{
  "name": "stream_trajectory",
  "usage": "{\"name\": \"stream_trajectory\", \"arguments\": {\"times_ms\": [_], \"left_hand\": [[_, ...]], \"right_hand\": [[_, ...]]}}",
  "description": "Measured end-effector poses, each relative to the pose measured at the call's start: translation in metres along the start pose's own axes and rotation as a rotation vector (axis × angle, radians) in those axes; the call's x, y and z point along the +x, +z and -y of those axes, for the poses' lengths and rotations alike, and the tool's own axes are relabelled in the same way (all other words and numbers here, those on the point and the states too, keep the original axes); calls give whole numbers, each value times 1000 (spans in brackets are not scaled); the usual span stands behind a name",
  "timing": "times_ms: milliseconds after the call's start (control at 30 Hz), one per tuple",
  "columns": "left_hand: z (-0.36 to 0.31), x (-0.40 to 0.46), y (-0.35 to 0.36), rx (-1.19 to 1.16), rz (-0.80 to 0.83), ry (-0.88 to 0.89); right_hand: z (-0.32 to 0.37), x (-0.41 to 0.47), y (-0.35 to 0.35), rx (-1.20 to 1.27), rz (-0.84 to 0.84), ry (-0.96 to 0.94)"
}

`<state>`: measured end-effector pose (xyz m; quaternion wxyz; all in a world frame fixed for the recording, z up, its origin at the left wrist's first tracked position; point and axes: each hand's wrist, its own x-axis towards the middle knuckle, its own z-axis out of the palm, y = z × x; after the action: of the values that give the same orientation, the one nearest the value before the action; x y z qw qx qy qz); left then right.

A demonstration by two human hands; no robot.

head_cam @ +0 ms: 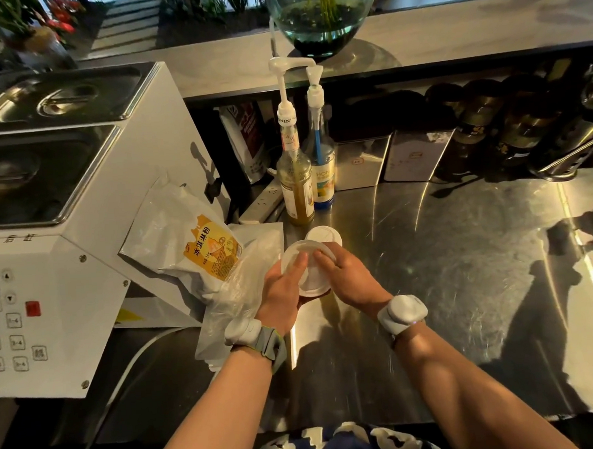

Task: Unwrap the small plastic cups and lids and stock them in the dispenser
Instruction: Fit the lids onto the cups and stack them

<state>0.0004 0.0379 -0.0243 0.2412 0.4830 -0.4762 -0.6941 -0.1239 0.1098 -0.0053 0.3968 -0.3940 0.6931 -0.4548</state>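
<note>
A stack of white plastic lids (pixel 310 268) is held above the steel counter between both hands. My left hand (pixel 282 293) grips its left side, fingers over the top lid. My right hand (pixel 347 278) clasps the right side, thumb and fingers on the rim. Just behind the stack, a second white lid (pixel 323 238) lies on the counter. Crumpled clear plastic wrap (pixel 233 290) hangs to the left of my left wrist. No dispenser is identifiable in view.
A white machine (pixel 79 220) with a button panel fills the left. A white and orange powder bag (pixel 199 244) leans on it. Two syrup pump bottles (pixel 297 175) stand behind the lids. Tins and dark bottles (pixel 491 132) line the back right under a raised shelf.
</note>
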Motion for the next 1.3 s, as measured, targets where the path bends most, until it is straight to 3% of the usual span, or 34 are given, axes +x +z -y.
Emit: {"name": "stream_trajectory", "arguments": {"times_ms": [400,500,567,600,700,800,1000,1300], "left_hand": [[-7,-2,2,-67,81,-128],[-10,3,4,-19,-17,-110],[-14,10,5,-33,-35,-102],[-17,11,6,-51,-41,-96],[-24,15,4,-81,-55,-77],[-29,19,2,-102,-47,-50],[-41,27,-5,-211,-64,-70],[-53,26,-22,-322,-86,-102]], "right_hand": [[-17,12,-6,-51,80,102],[-24,14,-17,101,135,120],[-31,19,-25,255,-12,142],[-36,25,-28,232,-122,154],[-57,46,-31,-172,-335,179],[-69,62,-31,-376,-283,139],[-79,84,-19,-549,-203,136],[-84,104,-15,-575,-89,97]]}}
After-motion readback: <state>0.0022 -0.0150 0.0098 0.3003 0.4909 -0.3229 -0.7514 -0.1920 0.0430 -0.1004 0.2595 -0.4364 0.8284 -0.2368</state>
